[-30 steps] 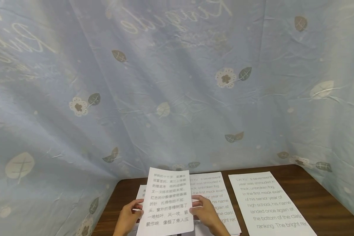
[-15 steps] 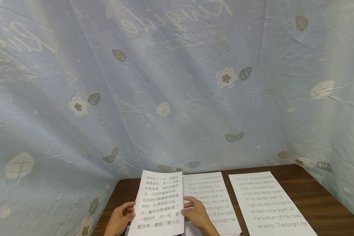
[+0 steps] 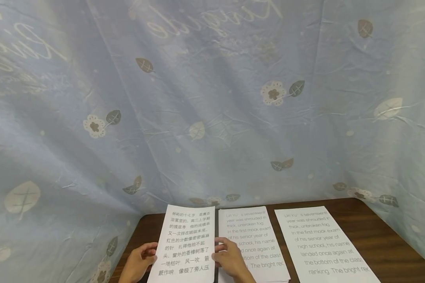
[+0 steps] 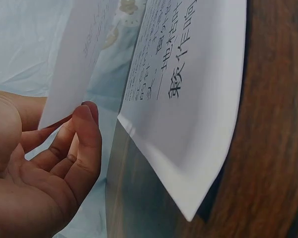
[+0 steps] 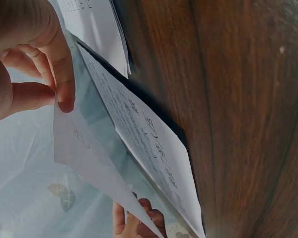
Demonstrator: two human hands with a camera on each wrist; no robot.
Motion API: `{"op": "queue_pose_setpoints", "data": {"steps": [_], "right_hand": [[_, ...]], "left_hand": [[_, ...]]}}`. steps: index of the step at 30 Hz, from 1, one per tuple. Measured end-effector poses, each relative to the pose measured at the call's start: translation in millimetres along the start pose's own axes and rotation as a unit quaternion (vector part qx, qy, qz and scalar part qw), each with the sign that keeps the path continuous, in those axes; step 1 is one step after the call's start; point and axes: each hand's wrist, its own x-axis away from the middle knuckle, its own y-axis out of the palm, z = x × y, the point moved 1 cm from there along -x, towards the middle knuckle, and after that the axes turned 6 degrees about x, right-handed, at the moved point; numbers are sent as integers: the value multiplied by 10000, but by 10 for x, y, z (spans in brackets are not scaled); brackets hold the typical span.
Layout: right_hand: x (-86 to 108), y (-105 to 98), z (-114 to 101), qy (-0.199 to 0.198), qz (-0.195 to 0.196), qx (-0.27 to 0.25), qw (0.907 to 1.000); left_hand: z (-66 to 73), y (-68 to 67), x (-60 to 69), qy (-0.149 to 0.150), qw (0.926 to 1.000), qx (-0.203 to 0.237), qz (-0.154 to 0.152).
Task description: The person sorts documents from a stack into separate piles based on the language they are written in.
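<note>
Both hands hold up a white paper sheet (image 3: 187, 239) printed with Chinese characters. My left hand (image 3: 137, 262) pinches its left edge between thumb and fingers, and my right hand (image 3: 230, 257) pinches the right edge. In the left wrist view the raised sheet (image 4: 79, 54) stands apart from a printed page (image 4: 188, 134) lying below it on the table. The right wrist view also shows a gap between the held sheet (image 5: 84, 153) and the lower page (image 5: 139, 124), which has a dark layer under its edge.
A stack of pages with English text (image 3: 251, 239) lies just right of the held sheet, partly behind my right hand. Farther right is another English page (image 3: 326, 243). The wooden table (image 3: 382, 236) meets a patterned blue curtain (image 3: 219, 157) at its back edge.
Both hands have moved left together, carrying the Chinese-text sheet. More of the English stack shows, along with a dark strip between it and the sheet.
</note>
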Motion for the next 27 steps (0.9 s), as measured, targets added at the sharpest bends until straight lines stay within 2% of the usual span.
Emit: {"op": "queue_pose_setpoints", "data": {"steps": [16,27], "right_hand": [[-27,31,88,79,-108,219,9997],[-9,68,112,97,-255,204,9994]], "left_hand": [[-109,23,-10,-176,9997,101,-125],[-203,33,-30,-70,9991,-387,-130]]}}
